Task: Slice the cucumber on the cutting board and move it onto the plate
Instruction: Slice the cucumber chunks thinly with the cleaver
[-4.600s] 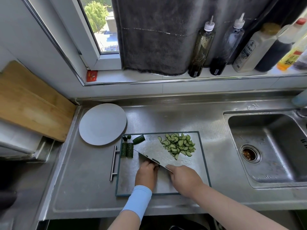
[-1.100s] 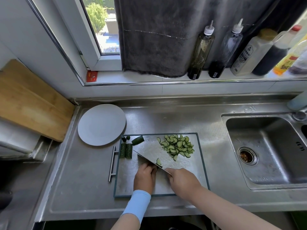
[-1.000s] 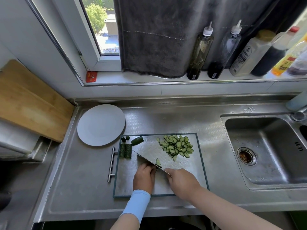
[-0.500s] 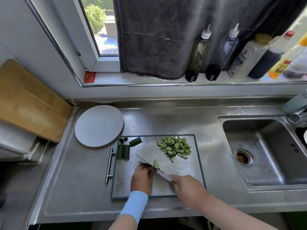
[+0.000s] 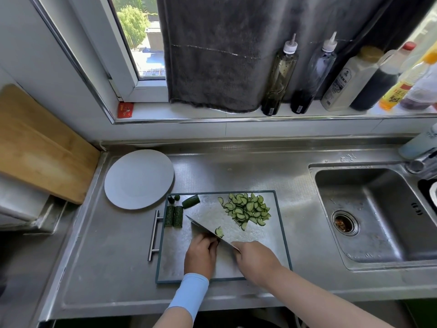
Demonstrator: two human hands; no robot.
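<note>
- Steel counter (image 5: pixel 113 268) runs the width of the view below a window sill; everything for the job sits on it
- Dark towel (image 5: pixel 212 55) hangs in front of the window, its hem down to the sill
- Sink (image 5: pixel 378 209) is let into the counter on the right, well apart from the work
- Wooden board (image 5: pixel 42 147) leans at the far left, beside the counter's edge
- Cutting board (image 5: pixel 267 245) lies flat at the middle of the counter, a bar handle on its left side
- Plate (image 5: pixel 139 178), round and grey, sits just off the cutting board's far-left corner; no cucumber lies on it
- Bottles (image 5: pixel 280 76) stand in a row along the sill on the right
- Right hand (image 5: pixel 256 260) is clamped round the handle of the knife; the handle itself is hidden under the hand
- Left hand (image 5: pixel 201 255) rests on the cutting board with fingers curled, knuckles against the blade; whether it pins a piece beneath is hidden, so I cannot tell
- Knife (image 5: pixel 203 229) slants across the cutting board, tip pointing far-left; one cut slice (image 5: pixel 219 232) sits against its far face
- Heap of slices (image 5: pixel 247 209) lies on the cutting board's far-right part, apart from the blade
- Two cucumber lengths (image 5: pixel 174 216) lie side by side at the left edge; a shorter end piece (image 5: pixel 190 201) and small stubs (image 5: pixel 173 198) lie just beyond them
</note>
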